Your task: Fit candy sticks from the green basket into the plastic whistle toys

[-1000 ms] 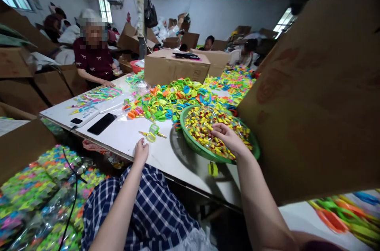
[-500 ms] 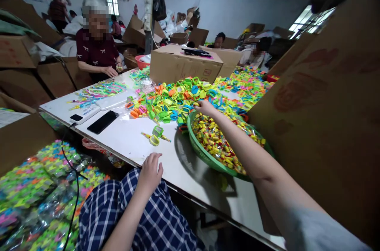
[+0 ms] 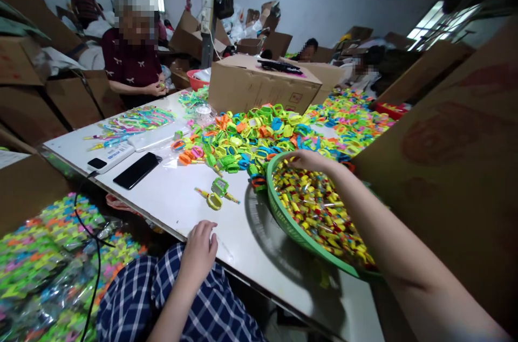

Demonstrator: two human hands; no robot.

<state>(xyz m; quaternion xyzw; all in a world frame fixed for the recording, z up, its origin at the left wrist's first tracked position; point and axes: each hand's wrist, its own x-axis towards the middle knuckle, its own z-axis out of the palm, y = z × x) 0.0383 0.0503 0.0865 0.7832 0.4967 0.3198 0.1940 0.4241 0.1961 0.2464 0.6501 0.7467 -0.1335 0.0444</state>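
My right hand point(image 3: 308, 161) is closed on the far rim of a green plastic basket point(image 3: 283, 221), with its fingertips partly hidden. Small yellow-and-red pieces point(image 3: 319, 210) in clear wrapping fill this basket, which sits tilted over its shadow at the table's right side. My left hand point(image 3: 200, 249) lies open at the near table edge, holding nothing. Beyond it are a yellow ring-shaped piece point(image 3: 214, 201) and a green piece point(image 3: 219, 186), each with a thin multicoloured stick.
A heap of bright plastic pieces point(image 3: 251, 134) covers the table's middle, before a cardboard box point(image 3: 263, 83). A phone point(image 3: 137, 170) and white power strip point(image 3: 115, 156) lie left. Tall cardboard point(image 3: 453, 158) stands right. A person point(image 3: 131, 61) works across the table.
My right hand has come down onto the basket's rim, and the basket has shifted nearer and to the right. My left hand stays at the table edge. The view has shifted slightly.
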